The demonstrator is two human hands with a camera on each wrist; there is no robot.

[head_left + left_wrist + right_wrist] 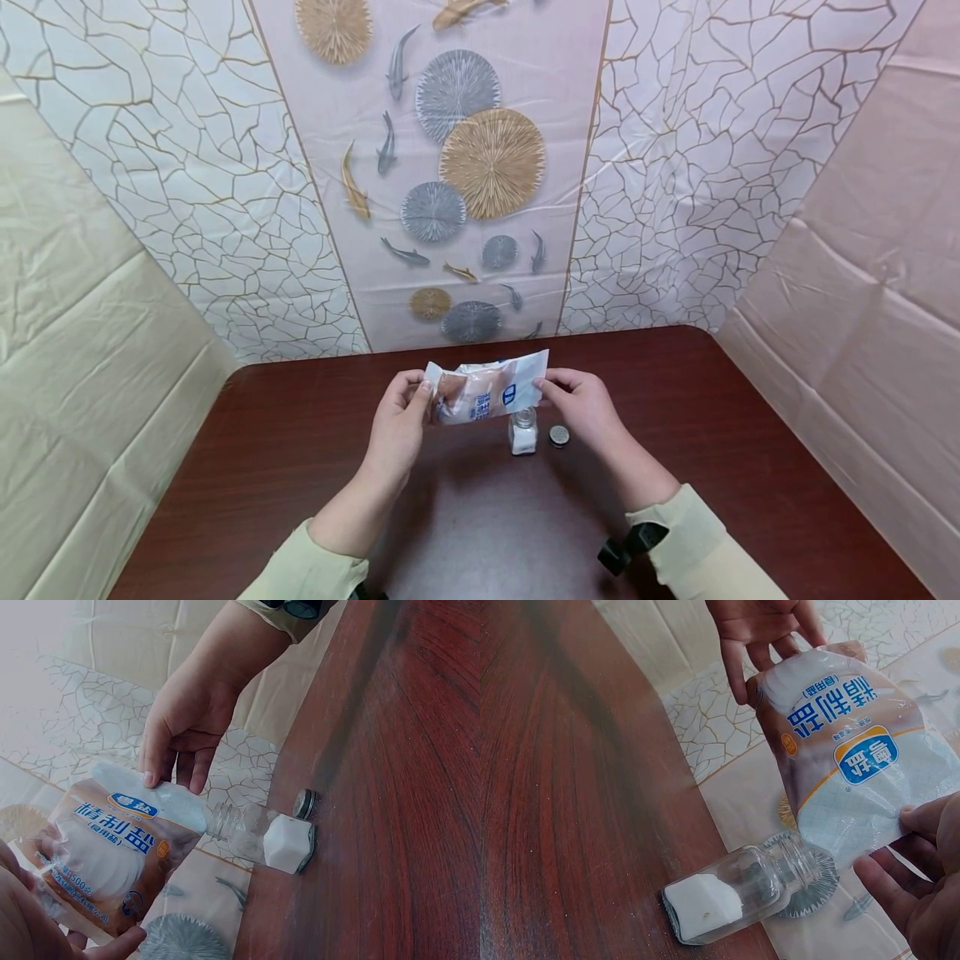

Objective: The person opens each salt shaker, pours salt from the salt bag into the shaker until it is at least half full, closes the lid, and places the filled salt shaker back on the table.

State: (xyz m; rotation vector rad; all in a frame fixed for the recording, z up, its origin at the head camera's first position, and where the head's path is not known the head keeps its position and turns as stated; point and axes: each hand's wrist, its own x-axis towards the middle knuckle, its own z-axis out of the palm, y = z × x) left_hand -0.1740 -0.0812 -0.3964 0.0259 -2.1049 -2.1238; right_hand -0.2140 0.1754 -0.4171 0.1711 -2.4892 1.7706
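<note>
A bag of salt (495, 392) with blue lettering is held up above the table, stretched between both hands. My left hand (397, 423) grips its lower, fuller end, thumb on the near side. At the paler end my right hand (588, 410) pinches the bag's edge between thumb and fingers. A square glass jar (727, 889) stands upright and uncapped under the right end of the bag, its mouth close to the bag's corner. White salt (287, 844) fills roughly its lower half. Beside the jar, near my right hand, lies a small round metal lid (558, 435).
The dark red wooden table (285, 467) has rounded far corners. Behind it hangs a patterned cloth (480, 275) with fish and round motifs, and beige cloth walls (862, 275) close in both sides. A black device (633, 546) is strapped at the right sleeve.
</note>
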